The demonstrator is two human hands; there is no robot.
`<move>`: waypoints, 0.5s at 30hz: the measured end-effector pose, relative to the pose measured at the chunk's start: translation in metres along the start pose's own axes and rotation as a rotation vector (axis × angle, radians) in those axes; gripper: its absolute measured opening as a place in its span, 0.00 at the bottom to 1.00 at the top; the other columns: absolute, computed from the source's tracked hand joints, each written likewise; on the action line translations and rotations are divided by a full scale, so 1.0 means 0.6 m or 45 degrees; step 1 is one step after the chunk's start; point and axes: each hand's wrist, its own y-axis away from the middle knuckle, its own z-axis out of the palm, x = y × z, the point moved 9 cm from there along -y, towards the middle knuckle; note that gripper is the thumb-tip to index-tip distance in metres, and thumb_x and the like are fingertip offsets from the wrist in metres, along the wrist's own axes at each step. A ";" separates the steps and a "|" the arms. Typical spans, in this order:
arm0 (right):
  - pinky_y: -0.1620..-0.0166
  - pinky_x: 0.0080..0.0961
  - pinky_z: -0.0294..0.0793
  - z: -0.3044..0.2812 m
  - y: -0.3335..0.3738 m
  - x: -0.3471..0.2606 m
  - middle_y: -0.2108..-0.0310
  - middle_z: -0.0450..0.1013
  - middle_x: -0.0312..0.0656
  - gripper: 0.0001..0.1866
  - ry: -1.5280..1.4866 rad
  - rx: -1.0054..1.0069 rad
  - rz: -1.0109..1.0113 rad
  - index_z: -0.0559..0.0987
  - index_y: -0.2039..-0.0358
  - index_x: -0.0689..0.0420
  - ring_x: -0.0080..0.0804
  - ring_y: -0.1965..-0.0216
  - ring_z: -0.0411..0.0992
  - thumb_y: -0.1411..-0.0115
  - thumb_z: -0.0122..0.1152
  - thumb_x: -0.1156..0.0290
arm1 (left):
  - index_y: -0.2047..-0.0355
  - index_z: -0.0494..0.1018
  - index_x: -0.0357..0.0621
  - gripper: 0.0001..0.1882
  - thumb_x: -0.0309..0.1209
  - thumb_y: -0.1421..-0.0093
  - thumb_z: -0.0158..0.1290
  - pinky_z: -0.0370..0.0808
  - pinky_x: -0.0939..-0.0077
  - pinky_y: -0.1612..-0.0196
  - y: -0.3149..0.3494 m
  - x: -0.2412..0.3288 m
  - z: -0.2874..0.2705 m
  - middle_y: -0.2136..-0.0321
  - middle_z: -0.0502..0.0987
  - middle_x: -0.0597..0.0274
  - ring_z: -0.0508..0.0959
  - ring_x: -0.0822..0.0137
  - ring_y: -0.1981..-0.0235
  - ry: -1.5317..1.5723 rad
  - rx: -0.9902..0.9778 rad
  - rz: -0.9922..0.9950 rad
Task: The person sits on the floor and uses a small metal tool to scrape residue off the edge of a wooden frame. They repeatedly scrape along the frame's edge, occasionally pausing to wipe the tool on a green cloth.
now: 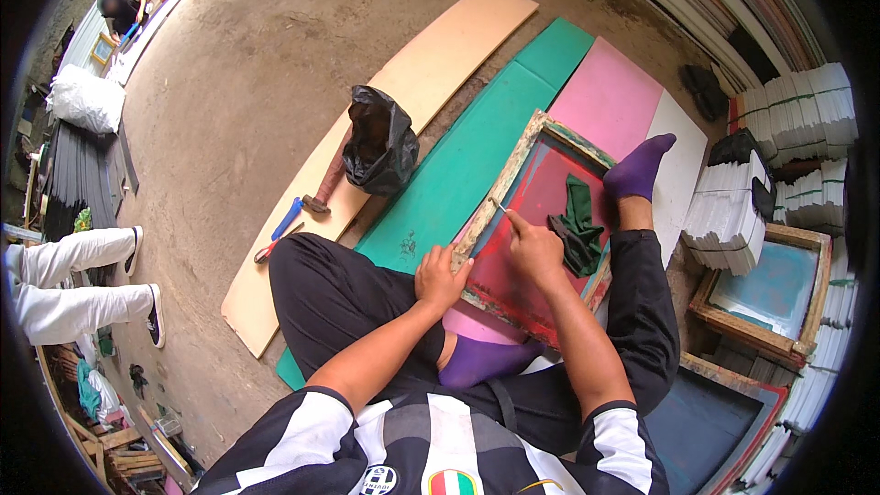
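A wooden-framed printing screen (483, 218) with red-stained mesh lies tilted between my legs. My left hand (442, 277) grips its left rail near the close corner, thumb on the wood and fingers over the outer side. Pinched in my right hand (533, 247) is a slim metal tool (500, 208), its end touching the left rail farther up; most of the tool is hidden by the fingers. A crumpled dark green cloth (579, 220) rests on the mesh, just right of my right hand.
Long peach (431, 46), green (486, 119) and pink (605, 96) boards lie on the floor. On the peach one are a black plastic bag (380, 142), a hammer (321, 197) and pliers (280, 234). Stacked white sheets (729, 206) and another framed screen (706, 298) stand right. A person's legs (87, 261) show left.
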 end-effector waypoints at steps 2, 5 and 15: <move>0.60 0.52 0.79 0.004 0.000 -0.016 0.67 0.81 0.57 0.20 0.205 -0.038 -0.024 0.79 0.42 0.38 0.58 0.65 0.81 0.33 0.53 0.58 | 0.46 0.76 0.43 0.27 0.49 0.39 0.59 0.73 0.54 0.51 0.000 -0.001 0.001 0.57 0.75 0.54 0.76 0.50 0.53 0.000 -0.011 -0.005; 0.60 0.53 0.79 0.026 -0.003 0.010 0.68 0.82 0.55 0.21 -0.087 0.022 0.009 0.78 0.40 0.40 0.57 0.66 0.81 0.33 0.53 0.59 | 0.45 0.76 0.44 0.27 0.49 0.38 0.59 0.73 0.54 0.52 0.000 0.002 0.001 0.57 0.76 0.54 0.76 0.50 0.54 -0.009 0.002 0.008; 0.52 0.40 0.79 0.094 -0.030 0.089 0.55 0.81 0.56 0.20 -0.903 0.158 -0.134 0.81 0.41 0.42 0.51 0.52 0.80 0.32 0.56 0.60 | 0.46 0.76 0.42 0.28 0.48 0.38 0.59 0.73 0.52 0.52 -0.006 0.014 -0.001 0.58 0.75 0.51 0.76 0.47 0.54 0.016 -0.024 0.020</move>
